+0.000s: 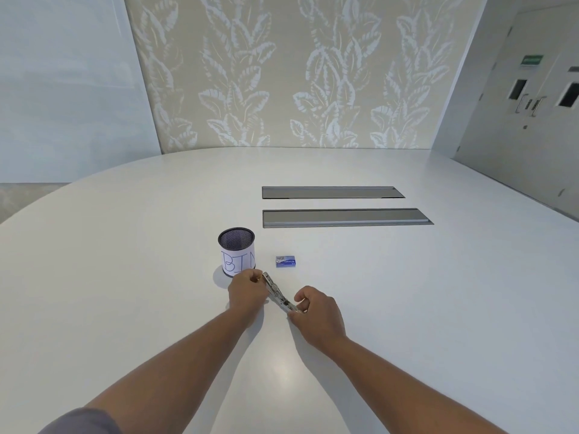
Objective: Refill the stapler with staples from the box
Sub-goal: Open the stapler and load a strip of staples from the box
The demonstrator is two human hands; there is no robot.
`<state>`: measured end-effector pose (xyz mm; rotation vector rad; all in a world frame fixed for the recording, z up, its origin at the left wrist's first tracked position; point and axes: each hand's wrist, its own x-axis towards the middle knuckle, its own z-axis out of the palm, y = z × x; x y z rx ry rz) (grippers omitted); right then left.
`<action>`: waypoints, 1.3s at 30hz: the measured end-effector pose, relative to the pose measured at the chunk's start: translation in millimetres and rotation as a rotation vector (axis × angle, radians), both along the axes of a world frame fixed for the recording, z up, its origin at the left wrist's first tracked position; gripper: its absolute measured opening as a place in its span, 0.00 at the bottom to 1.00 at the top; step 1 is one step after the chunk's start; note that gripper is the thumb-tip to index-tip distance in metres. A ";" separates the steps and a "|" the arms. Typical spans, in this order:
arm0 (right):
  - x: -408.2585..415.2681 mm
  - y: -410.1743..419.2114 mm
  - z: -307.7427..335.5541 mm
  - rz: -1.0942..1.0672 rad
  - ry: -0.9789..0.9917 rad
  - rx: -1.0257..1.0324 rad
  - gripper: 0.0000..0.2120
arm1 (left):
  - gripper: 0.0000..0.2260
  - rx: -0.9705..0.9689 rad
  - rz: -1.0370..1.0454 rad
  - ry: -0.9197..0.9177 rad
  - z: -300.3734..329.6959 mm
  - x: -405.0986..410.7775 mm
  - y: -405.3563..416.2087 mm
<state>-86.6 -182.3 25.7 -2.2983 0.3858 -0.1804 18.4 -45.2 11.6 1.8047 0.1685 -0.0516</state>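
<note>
A silver metal stapler [277, 292] lies opened out flat on the white table, running from upper left to lower right between my hands. My left hand [246, 292] pinches its far end near the cup. My right hand [315, 311] grips its near end against the table. A small blue staple box [285, 261] sits shut on the table just beyond the stapler, apart from both hands. Whether staples lie in the stapler's channel is too small to tell.
A black mesh cup [237, 250] wrapped in paper marked "BIN" stands just behind my left hand. Two long grey cable hatches [344, 218] are set into the table [125, 277] further back. A patterned wall and a grey door stand beyond.
</note>
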 end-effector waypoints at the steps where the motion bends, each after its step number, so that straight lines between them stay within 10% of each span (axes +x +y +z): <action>1: 0.8 1.0 0.6 0.005 0.011 -0.012 0.10 | 0.04 0.006 -0.016 0.000 -0.4 0.5 0.6; 25: 14.5 16.7 -1.0 0.302 0.060 -0.370 0.25 | 0.08 0.411 -0.390 -0.195 3.6 24.8 1.7; 39: 35.9 11.1 -4.0 0.287 -0.071 -0.387 0.14 | 0.11 0.470 -0.425 -0.308 -18.5 24.4 12.1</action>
